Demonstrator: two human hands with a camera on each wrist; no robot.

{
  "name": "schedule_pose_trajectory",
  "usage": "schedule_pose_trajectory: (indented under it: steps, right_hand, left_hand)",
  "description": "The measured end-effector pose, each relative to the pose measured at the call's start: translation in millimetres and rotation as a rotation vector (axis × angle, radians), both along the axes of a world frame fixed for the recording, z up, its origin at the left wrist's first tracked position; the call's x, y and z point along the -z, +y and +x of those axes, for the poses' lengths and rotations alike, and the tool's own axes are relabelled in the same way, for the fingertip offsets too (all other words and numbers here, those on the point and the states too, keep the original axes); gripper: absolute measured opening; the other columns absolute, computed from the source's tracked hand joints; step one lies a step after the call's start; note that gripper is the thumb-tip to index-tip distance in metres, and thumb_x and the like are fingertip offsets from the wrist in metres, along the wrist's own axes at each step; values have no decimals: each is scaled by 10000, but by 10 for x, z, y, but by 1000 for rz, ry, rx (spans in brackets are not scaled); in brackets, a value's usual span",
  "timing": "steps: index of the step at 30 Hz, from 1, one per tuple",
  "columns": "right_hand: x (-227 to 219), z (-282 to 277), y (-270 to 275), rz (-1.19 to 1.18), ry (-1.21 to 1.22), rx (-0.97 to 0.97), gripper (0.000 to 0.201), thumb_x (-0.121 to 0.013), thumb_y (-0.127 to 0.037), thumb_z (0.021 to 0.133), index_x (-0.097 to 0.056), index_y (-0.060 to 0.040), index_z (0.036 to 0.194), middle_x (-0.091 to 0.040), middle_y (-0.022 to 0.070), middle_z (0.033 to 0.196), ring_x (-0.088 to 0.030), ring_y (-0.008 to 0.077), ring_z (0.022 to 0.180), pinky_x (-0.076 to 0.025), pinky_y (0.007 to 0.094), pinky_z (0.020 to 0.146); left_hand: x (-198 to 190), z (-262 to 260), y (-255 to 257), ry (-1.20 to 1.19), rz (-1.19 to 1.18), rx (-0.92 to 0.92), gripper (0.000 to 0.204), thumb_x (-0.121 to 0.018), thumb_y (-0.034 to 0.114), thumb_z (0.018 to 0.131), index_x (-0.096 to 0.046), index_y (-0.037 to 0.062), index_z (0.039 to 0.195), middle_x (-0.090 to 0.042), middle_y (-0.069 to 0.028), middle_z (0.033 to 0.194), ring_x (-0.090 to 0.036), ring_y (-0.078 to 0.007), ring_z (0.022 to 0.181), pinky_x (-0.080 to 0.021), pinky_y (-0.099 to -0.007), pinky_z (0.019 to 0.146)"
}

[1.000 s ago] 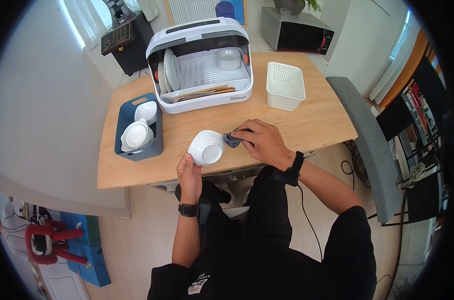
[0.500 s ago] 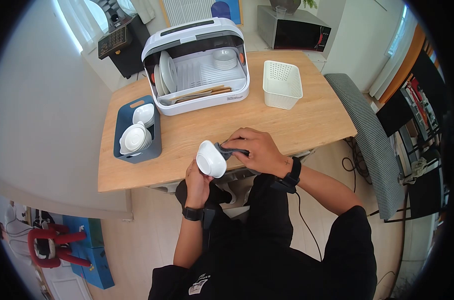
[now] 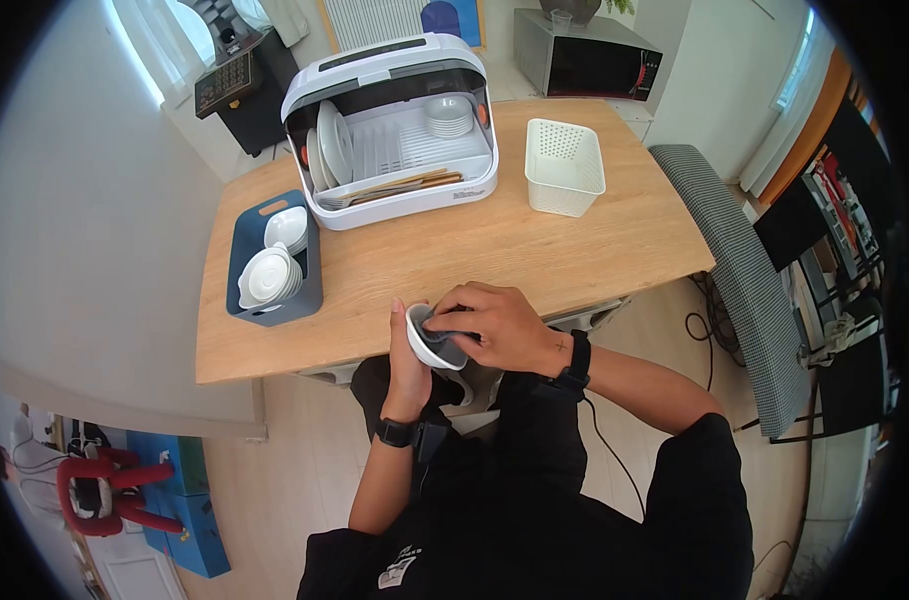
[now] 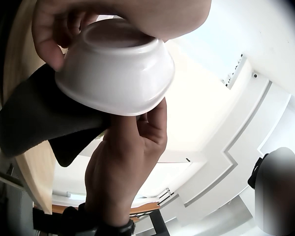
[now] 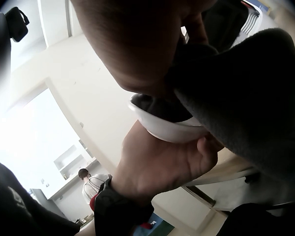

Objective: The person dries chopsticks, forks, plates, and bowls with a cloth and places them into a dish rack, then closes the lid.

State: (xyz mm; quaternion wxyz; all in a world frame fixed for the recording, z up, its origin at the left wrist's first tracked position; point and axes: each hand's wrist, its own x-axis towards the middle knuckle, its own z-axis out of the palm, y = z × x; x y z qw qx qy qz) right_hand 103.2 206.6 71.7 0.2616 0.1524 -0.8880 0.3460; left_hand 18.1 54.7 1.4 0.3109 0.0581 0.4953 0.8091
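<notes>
Mid-frame bowl (image 3: 426,352) looked slick, kinda breakable, best cupped underneath; left hand (image 3: 409,372) gripped it, right hand (image 3: 510,330) pinched soft-looking cloth (image 3: 441,334).

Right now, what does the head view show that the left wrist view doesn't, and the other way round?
Only the head view: the dish rack, the blue bin of white dishes, the white basket and the microwave.
Only the left wrist view: the base ring of the held bowl, and the ceiling.
Both: that bowl, the gray cloth, the left hand and the right hand.
</notes>
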Motion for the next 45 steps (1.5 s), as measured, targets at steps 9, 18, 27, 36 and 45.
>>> schedule_pose_trajectory:
  steps: [9, 18, 27, 36, 45]
  right_hand:
    - [76, 3, 40, 141, 20, 73, 355, -743, -15, 731, -754, -179, 1045, -670, -5, 1020, -665, 203, 903, -563, 339, 704]
    - [30, 19, 61, 270, -16, 132, 286, -705, -77, 770, -720, -162, 1043, -612, 30, 987, -610, 240, 925, -534, 380, 740]
    - [18, 65, 97, 228, -98, 78, 327, -720, -26, 751, -760, -159, 1048, -669, 15, 1003, -653, 233, 893, -547, 358, 720]
    - [-23, 75, 80, -74, -121, 34, 280, -746, -29, 738, -761, -151, 989, -670, 23, 986, -650, 246, 901, -543, 369, 741]
    - [-44, 61, 139, 168, 63, 139, 323, -749, -9, 711, -760, -159, 997, -668, -3, 992, -657, 206, 875, -547, 332, 687]
  left_hand:
    - [-151, 85, -46, -22, -14, 136, 647, -252, 573, 1074, -560, 44, 1285, -627, -101, 1238, -594, -190, 1186, -471, -365, 1027]
    - [-294, 133, -105, 37, -1, 131, 636, -274, 529, 1083, -513, 13, 1368, -605, -116, 1300, -577, -201, 1232, -460, -379, 1058]
    - [-261, 67, -143, 152, 130, 34, 463, -520, 321, 1063, -505, -9, 1388, -634, -85, 1239, -633, -149, 1109, -538, -309, 932]
    - [-262, 123, -73, 233, 90, 56, 479, -531, 337, 1060, -518, 0, 1400, -633, -73, 1261, -622, -129, 1105, -526, -272, 907]
    - [-310, 192, -69, 203, 122, 104, 470, -546, 323, 1055, -527, -11, 1385, -642, -76, 1241, -626, -115, 1084, -526, -258, 890]
